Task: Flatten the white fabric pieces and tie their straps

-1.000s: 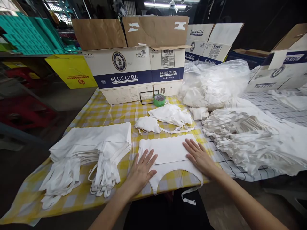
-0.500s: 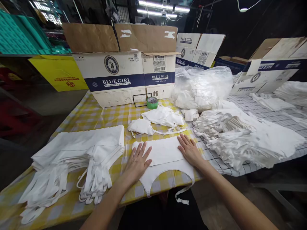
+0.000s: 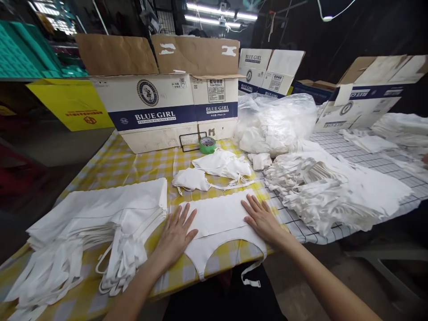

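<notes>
A white strapped camisole top (image 3: 217, 218) lies folded flat at the table's front edge, one strap with a slider hanging over the edge. My left hand (image 3: 177, 232) rests flat with fingers spread on its left side. On its right side lies my right hand (image 3: 262, 218), palm down and fingers stretched. Left of it is a neat stack of similar white tops (image 3: 110, 205), their straps trailing toward me. Just beyond the top are loose white pieces with thin straps (image 3: 222, 165). To the right sits a large heap of white garments (image 3: 307, 187).
A Blue Girl carton (image 3: 154, 107) stands open at the back, with a roll of green tape (image 3: 207, 145) and a black wire frame (image 3: 187, 142) before it. A clear plastic bag (image 3: 277, 118) of white pieces sits right of it. More cartons (image 3: 351, 102) stand farther right.
The camera view has shifted slightly, so the scene sits a little farther left. My left hand has slid outward toward the left edge of the top; my right hand stays on it.
</notes>
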Motion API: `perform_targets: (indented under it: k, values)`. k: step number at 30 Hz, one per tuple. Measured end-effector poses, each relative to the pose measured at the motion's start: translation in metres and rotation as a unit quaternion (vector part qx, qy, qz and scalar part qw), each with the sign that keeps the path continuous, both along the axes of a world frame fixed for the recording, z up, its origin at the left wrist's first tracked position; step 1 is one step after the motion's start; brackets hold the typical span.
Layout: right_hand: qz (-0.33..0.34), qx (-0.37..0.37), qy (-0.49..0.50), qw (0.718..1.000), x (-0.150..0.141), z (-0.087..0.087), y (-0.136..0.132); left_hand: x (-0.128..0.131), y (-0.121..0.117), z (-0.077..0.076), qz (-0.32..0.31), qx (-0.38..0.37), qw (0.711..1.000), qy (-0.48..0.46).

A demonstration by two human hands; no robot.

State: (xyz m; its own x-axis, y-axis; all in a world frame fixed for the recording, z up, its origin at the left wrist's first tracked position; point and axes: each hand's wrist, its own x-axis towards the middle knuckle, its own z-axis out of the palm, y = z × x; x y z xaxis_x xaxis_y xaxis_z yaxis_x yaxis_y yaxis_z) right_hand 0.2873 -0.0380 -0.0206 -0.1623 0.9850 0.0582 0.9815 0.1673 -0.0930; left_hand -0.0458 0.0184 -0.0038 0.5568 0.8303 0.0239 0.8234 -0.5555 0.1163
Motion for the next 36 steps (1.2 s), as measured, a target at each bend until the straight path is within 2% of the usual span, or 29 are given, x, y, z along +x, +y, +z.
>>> perform_targets:
  k: [3,6,9,11,15,17,20,22,26,29,32,34,36]
  values:
    - [-0.004,0.015,0.002,1.0,0.0,0.006,-0.014,-0.012,-0.003,-0.005,0.011,0.007,1.0,0.022]
    - [-0.011,0.047,0.026,0.999,-0.001,0.016,-0.024,-0.015,-0.002,0.0,0.017,-0.004,0.999,0.041]
    - [-0.061,0.088,0.049,0.993,0.0,0.024,-0.017,0.002,0.001,0.006,0.024,0.009,0.999,0.033]
    - [-0.093,0.106,0.04,0.989,0.004,0.023,-0.007,0.02,-0.002,0.004,0.011,0.019,1.0,0.015]
    - [-0.034,0.044,0.008,0.998,0.019,0.009,0.006,0.038,-0.019,-0.007,-0.069,0.002,0.998,-0.006]
    - [-0.011,0.014,0.003,1.0,0.027,0.002,0.003,0.033,-0.027,-0.008,-0.083,-0.011,0.996,-0.011]
    - [-0.017,-0.002,0.0,1.0,0.037,-0.002,-0.009,0.02,-0.026,-0.003,-0.107,-0.048,0.993,-0.021]
    - [-0.028,-0.007,-0.004,1.0,0.04,-0.001,-0.016,0.013,-0.019,0.0,-0.081,-0.05,0.995,-0.04]
    - [-0.063,-0.007,-0.019,0.998,0.04,0.0,-0.027,0.01,-0.004,-0.005,0.032,0.025,0.997,-0.058]
    - [-0.091,0.003,-0.034,0.995,0.037,0.001,-0.035,0.01,-0.002,-0.009,0.025,0.032,0.999,-0.024]
    - [-0.109,0.036,-0.036,0.993,0.03,0.004,-0.042,0.016,-0.005,-0.006,0.029,0.017,0.999,-0.002]
    - [-0.091,0.058,-0.029,0.994,0.023,0.007,-0.046,0.023,-0.008,-0.003,0.028,0.012,1.0,0.001]
    - [-0.045,0.052,-0.018,0.997,0.018,0.009,-0.048,0.03,-0.013,-0.001,0.013,0.008,1.0,0.0]
